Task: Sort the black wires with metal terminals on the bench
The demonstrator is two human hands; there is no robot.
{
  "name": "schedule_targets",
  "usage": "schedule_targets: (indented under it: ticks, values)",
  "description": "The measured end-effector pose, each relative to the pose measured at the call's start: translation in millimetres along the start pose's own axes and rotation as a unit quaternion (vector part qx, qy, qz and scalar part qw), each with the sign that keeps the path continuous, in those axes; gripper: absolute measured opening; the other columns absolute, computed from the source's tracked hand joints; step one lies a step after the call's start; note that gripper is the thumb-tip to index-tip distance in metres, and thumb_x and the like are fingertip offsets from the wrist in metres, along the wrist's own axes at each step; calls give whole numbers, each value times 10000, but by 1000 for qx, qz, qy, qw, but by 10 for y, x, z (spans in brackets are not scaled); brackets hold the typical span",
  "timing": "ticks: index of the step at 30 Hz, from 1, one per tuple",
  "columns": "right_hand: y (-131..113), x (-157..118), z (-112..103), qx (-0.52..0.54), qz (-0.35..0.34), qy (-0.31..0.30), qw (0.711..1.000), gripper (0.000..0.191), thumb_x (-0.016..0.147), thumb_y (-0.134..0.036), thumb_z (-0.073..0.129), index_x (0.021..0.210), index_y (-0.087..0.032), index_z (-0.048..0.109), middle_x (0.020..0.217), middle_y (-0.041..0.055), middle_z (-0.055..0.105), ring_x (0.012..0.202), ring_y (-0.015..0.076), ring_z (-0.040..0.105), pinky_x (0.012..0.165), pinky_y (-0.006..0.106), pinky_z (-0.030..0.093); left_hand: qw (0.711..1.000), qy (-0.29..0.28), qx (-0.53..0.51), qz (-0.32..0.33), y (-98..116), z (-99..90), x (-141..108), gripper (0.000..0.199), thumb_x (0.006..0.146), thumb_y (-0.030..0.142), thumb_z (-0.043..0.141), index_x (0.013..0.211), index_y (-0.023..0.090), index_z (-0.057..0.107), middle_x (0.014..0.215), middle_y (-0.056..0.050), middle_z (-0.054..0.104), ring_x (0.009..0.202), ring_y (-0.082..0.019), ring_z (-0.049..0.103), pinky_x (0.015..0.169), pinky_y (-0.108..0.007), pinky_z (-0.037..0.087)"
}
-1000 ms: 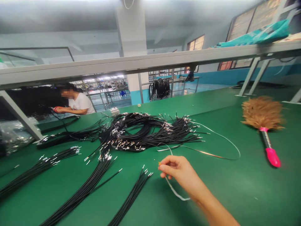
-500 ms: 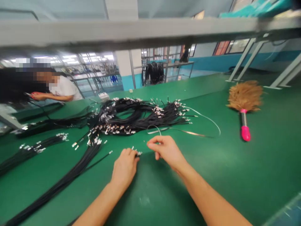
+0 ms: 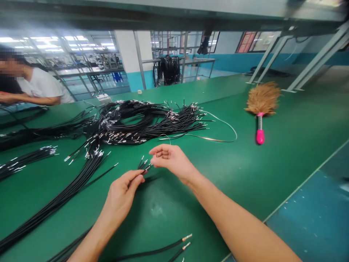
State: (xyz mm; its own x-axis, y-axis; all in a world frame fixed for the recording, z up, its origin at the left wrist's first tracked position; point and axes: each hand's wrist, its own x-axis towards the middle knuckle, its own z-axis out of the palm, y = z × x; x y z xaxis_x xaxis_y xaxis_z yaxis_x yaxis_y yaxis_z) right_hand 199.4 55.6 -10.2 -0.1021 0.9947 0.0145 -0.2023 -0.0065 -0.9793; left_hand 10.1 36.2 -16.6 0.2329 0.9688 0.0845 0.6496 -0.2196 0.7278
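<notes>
My left hand [image 3: 124,191] is closed in a pinch around a few thin black cables [image 3: 142,168], just behind their bare, silvery ends. Those ends point up and to the right from my fingertips. My right hand [image 3: 170,160] is right beside the tips, fingers curled in and thumb at one cable end. Whether it grips that end or a small piece is too fine to make out. Below my left forearm, more black cables [image 3: 152,251] with stripped ends lie on the green table [image 3: 218,189].
A large coiled heap of black cables [image 3: 147,123] lies ahead, with a thin pale strip [image 3: 209,138] beside it. Further bundles [image 3: 68,193] stretch left. A pink-handled brush [image 3: 261,127] rests at right. A metal shelf beam [image 3: 163,18] crosses overhead. A person [image 3: 40,83] works at far left.
My left hand has lifted the cable ends, which now show clearly between the hands. My right hand has come closer to them. The view has shifted right and tilted down.
</notes>
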Motion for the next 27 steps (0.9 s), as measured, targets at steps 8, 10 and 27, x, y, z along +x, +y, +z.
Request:
schedule_targets:
  ticks: [8, 10, 27]
  values:
    - [-42, -140, 194, 66, -5, -51, 996, 95, 640, -226, 793, 733, -208, 782, 684, -36, 726, 654, 131, 643, 701, 281, 518, 998, 47, -36, 1, 116, -167, -278, 280, 874, 464, 561, 871, 233, 721, 781, 5, 735, 747, -211, 677, 699, -283, 484]
    - [-64, -169, 247, 62, -12, -59, 996, 90, 624, -208, 811, 711, -209, 786, 691, -29, 727, 682, 146, 653, 705, 280, 517, 997, 56, -45, 23, 123, -190, -317, 245, 876, 430, 583, 896, 235, 731, 807, 7, 746, 766, -203, 690, 707, -264, 488]
    - [182, -253, 370, 24, -119, -26, 992, 65, 672, -249, 829, 621, -261, 790, 619, 0, 703, 607, 149, 603, 577, 230, 475, 974, 101, -62, 194, -67, -106, -358, 113, 844, 175, 670, 806, 188, 776, 625, -23, 686, 500, -139, 597, 470, -201, 451]
